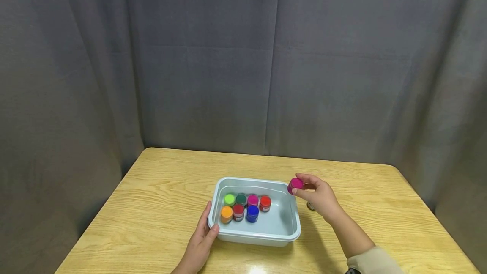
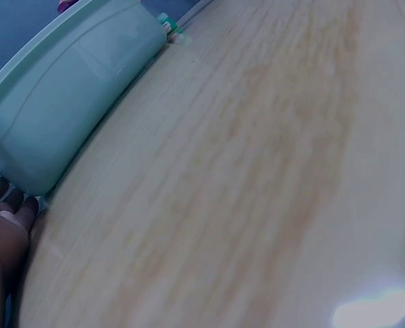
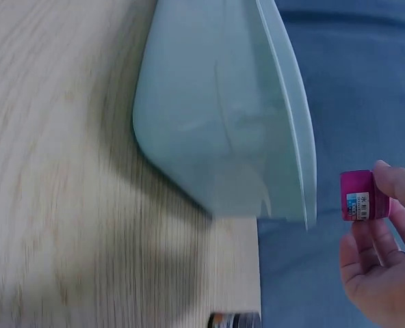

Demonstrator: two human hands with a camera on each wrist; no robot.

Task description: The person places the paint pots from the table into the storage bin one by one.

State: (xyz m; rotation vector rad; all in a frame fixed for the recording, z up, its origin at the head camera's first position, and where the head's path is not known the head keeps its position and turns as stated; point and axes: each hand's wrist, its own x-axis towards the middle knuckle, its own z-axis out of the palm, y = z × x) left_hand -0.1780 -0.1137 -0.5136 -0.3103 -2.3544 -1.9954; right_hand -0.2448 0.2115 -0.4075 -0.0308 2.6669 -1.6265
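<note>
A pale blue-green plastic tub (image 1: 262,236) stands on the table. My left hand (image 1: 199,240) holds its near left corner, thumb at the front rim and fingers along the outer left side. In the left wrist view, some fingertips (image 2: 14,203) show low against the tub wall. Over the tub's right rim, my right hand (image 1: 321,195) pinches a small magenta paint jar (image 1: 295,184) between thumb and fingers. The right wrist view shows a printed label on this paint jar (image 3: 357,205). Several jars stand at the tub's left, among them orange (image 1: 226,214), blue (image 1: 253,213) and red (image 1: 265,202) ones.
Another small jar (image 1: 311,206) is on the table right of the tub, partly hidden behind my right hand; its side shows in the right wrist view as a jar (image 3: 234,320). Grey curtains (image 1: 205,75) hang behind and beside the wooden table (image 1: 152,223).
</note>
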